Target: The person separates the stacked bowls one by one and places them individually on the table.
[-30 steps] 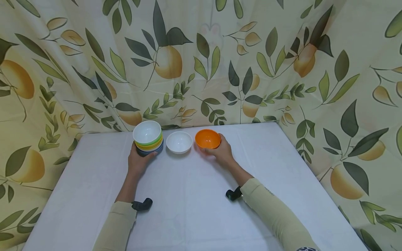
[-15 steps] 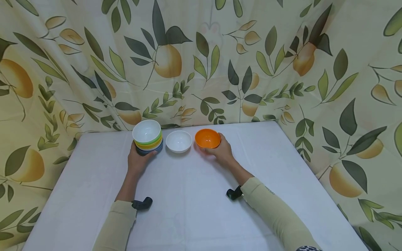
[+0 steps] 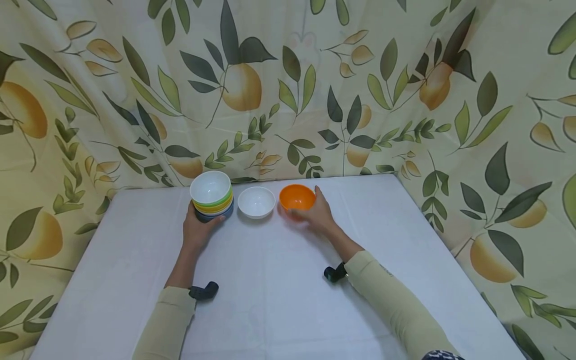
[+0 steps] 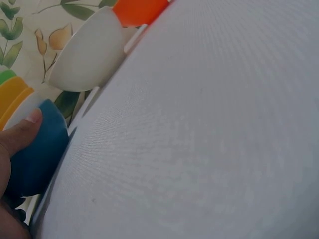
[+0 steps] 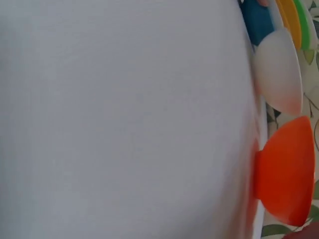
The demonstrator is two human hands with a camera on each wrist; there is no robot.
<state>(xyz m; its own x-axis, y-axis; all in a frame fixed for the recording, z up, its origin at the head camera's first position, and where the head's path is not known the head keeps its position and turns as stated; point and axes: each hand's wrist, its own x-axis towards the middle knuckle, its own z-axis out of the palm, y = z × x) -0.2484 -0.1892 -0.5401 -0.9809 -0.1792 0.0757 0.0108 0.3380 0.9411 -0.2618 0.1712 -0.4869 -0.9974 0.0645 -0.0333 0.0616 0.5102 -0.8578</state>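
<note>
In the head view my left hand (image 3: 198, 233) holds a stack of bowls (image 3: 211, 195) low down, at the table's far left. The stack has a white bowl on top, then green and yellow ones, and a blue bowl (image 4: 42, 152) at the bottom. My thumb (image 4: 25, 132) lies against the blue bowl in the left wrist view. A single white bowl (image 3: 256, 202) stands upright just right of the stack. Farther right is an orange bowl (image 3: 297, 196), resting upright on the table. My right hand (image 3: 318, 216) is beside it, fingers spread loosely around its near right side.
A white cloth covers the table (image 3: 270, 285), whose far edge runs close behind the bowls. Behind it hangs a curtain (image 3: 288, 90) printed with leaves and fruit. Both wrists wear a black camera (image 3: 204, 291) below the sleeves.
My right hand has loosened from the orange bowl, with a finger lifting off its right rim. My left hand, the stack and the white bowl have stayed in place.
</note>
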